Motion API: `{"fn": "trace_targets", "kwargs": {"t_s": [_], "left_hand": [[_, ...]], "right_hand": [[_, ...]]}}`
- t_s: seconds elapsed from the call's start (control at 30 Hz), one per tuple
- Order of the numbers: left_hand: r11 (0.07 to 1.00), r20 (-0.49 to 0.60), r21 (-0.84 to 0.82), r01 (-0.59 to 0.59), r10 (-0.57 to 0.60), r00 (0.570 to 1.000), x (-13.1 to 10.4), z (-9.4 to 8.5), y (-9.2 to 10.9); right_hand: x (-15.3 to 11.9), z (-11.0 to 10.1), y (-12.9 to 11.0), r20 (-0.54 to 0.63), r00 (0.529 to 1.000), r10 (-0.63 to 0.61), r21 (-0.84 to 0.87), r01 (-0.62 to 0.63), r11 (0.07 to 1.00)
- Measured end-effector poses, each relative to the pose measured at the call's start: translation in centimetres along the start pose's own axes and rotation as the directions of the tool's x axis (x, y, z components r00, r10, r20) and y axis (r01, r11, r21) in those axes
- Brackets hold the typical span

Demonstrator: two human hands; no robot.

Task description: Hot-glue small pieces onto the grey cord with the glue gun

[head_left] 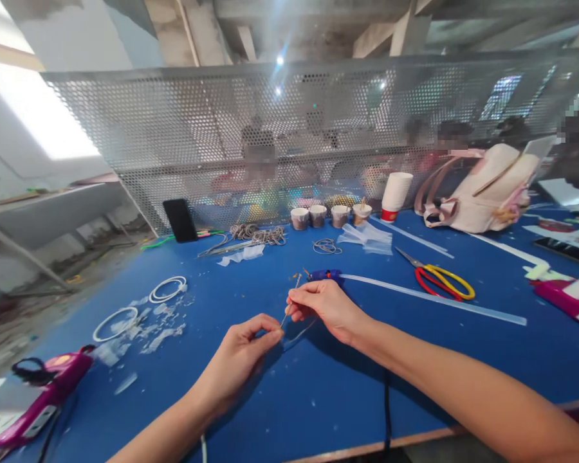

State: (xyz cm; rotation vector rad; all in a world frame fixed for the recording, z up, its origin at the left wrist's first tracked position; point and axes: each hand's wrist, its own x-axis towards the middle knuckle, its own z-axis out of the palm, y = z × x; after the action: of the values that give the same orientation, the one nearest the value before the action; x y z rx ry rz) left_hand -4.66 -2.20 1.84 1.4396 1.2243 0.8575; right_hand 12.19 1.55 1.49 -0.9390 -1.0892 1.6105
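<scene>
My left hand [253, 344] and my right hand [321, 305] are close together above the middle of the blue table. Both pinch one thin grey-brown cord [284, 320], which runs slanted between the fingertips. Its upper end stands out above my right fingers. Below my hands a loop of thin strand [302, 334] hangs near the tabletop. Just behind my right hand lies a blue tool that looks like a hot glue gun [324, 275]. From it a long translucent glue stick [439, 299] reaches to the right.
Scissors [444, 280] with red and yellow handles lie right. Bundled cords [258, 235], paper cups [299, 218], stacked cups [396, 196] and a phone [180, 220] stand along the perforated screen [197, 128]. White rings [116, 323] and plastic scraps lie left; purple power strips [43, 395] flank both sides; a backpack [487, 193] sits back right.
</scene>
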Motion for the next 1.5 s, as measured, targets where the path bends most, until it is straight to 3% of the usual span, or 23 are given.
{"fn": "trace_targets", "kwargs": {"t_s": [0.13,0.23,0.37,0.47,0.53,0.7,1.07,1.33,1.5], "left_hand": [[0.959,0.026,0.145,-0.243,0.242,0.97,1.2,-0.1,0.2],[0.951,-0.002,0.15,-0.27,0.273,0.962,1.9,0.2,0.2],[0.998,-0.066,-0.025,-0.063,0.061,0.996,2.2,0.8,0.1],[0.966,-0.022,-0.225,0.13,-0.138,0.99,2.6,1.0,-0.5],[0.918,0.029,-0.336,0.21,-0.212,0.977,2.9,1.0,-1.1],[0.839,0.142,-0.468,0.278,-0.239,0.96,2.8,0.6,-1.8],[0.78,0.19,-0.529,0.334,-0.275,0.942,1.7,0.3,-2.0],[0.788,0.08,-0.559,0.259,-0.26,0.962,1.5,-0.3,-1.5],[0.782,0.032,-0.585,0.218,-0.246,0.969,2.2,-1.0,-1.4]], "right_hand": [[0.2,-0.5,-0.3,-0.063,0.998,-0.002,0.005,0.002,1.0],[0.5,-0.7,-0.3,-0.118,0.993,-0.003,0.002,0.003,1.0],[1.2,-1.0,0.0,-0.151,0.989,0.007,0.007,-0.006,1.0],[1.3,-1.2,0.4,-0.147,0.989,0.017,0.038,-0.012,0.999],[1.2,-1.1,0.6,-0.14,0.99,0.025,0.065,-0.016,0.998],[0.2,0.1,1.4,-0.097,0.995,-0.018,0.061,0.024,0.998],[-0.8,1.2,2.2,-0.108,0.993,-0.037,0.08,0.046,0.996],[-2.1,-0.1,0.5,-0.085,0.995,-0.051,-0.136,0.039,0.99],[-5.0,-4.1,-0.4,-0.021,0.993,-0.119,-0.542,0.089,0.836]]}}
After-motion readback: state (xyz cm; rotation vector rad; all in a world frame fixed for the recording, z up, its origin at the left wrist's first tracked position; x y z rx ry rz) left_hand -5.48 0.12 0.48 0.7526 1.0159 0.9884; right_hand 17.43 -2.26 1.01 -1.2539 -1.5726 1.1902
